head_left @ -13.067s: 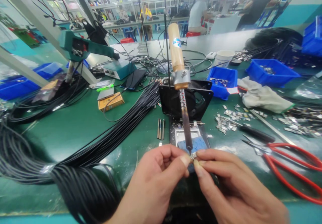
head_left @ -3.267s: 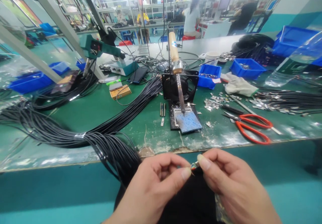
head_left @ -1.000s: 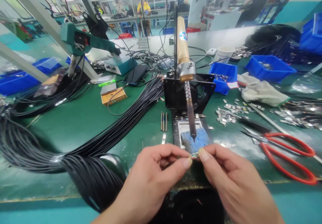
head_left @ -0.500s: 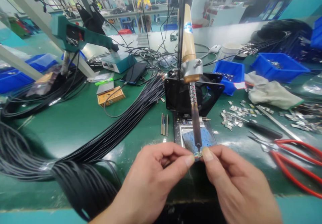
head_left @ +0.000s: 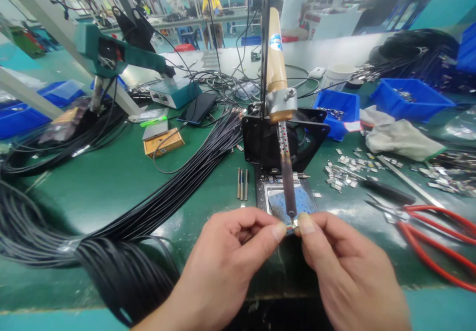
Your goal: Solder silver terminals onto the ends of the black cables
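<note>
- The left hand [head_left: 226,266] pinches thin coloured wires [head_left: 288,228] between thumb and forefinger; the right hand [head_left: 353,266] pinches a small metal connector [head_left: 296,224] at their end, directly under the soldering iron [head_left: 287,177]. Whether the iron's tip touches it, I cannot tell.
- Just beyond the grip, a shallow metal tray [head_left: 268,193] carries a blue sponge [head_left: 307,201].
- Right of the grip lie red-handled scissors [head_left: 418,217] and, beyond them, loose metal pieces [head_left: 342,169].
- Farther out, left of the grip, sits a small yellowish box [head_left: 163,145] with a grey block on top.
- Beyond the grip to the right, a blue bin [head_left: 344,126] holds small metal parts [head_left: 332,113].
- Past it and farther right, a wider blue bin [head_left: 420,106] holds metal parts too.
- Behind the nearer bin stands a white cup [head_left: 336,79]; its contents are hidden.
</note>
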Tool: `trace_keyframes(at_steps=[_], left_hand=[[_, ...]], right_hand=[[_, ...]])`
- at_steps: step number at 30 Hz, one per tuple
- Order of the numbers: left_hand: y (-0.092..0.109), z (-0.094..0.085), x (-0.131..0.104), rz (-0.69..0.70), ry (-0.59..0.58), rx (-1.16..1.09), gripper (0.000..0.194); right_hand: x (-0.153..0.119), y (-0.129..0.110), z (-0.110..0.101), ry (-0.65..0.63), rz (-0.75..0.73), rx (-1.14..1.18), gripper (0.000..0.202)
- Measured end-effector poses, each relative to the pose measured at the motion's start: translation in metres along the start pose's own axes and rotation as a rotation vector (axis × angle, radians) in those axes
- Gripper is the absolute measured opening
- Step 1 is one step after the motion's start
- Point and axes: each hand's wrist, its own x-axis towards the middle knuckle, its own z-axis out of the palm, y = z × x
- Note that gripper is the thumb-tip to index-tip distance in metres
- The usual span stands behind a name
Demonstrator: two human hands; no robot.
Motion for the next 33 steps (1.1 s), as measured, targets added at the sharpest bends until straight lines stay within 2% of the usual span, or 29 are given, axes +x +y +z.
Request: trace_keyframes(at_steps=[7,13,23,33], left_hand=[[0.0010,0.0017,0.0017,-0.002,0.015,0.003,0.025],[-0.0004,0.0011,0.0003,-0.003,0.012,0.000,0.025],[0.0009,0.0022,0.0027,-0.002,0.020,-0.024,0.023],[-0.0002,0.0012,0.0023,-0.006,0.018,-0.021,0.025]], right_hand=[[0.0019,0.0041,-0.0017,-0.033,-0.026,0.024,0.031],[0.0005,-0.0003,0.0011,0.021,-0.002,0.001,0.035],[0.0009,0.0024,-0.0009,0.019,-0.036,-0.025,0.032],[-0.0009,-0.0009,0.0012,0.003,0.034,0.052,0.035]])
